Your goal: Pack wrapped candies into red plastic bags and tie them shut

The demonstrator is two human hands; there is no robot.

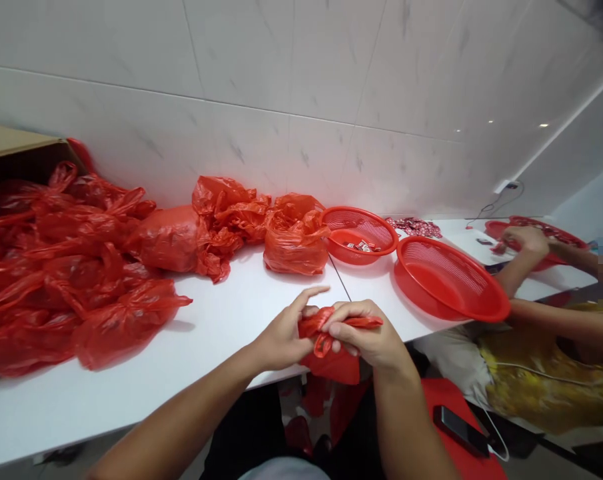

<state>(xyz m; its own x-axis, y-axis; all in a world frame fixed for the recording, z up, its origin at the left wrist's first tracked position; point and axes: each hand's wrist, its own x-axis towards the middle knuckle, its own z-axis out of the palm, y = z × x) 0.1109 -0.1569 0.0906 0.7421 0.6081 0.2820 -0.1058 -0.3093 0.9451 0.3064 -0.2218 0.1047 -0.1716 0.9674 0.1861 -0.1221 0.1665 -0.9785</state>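
Observation:
A red plastic bag (334,367) is held at the table's front edge, its upper part twisted and bunched between both hands. My left hand (286,333) grips the bunched plastic from the left, thumb below and index finger stretched out above. My right hand (366,333) pinches the bag's twisted top, with a loop of plastic hanging under the fingers and a loose end sticking out to the right. The lower part of the bag hangs below the hands; what it contains is hidden.
Several tied red bags (126,327) pile up at left before a cardboard box (21,140). More red bags (296,240) stand along the wall. One red basket (358,213) holds small packets; another basket (451,280) stands nearer. At right a co-worker's hand (526,239) reaches over a further basket. A phone (461,430) lies on a red stool.

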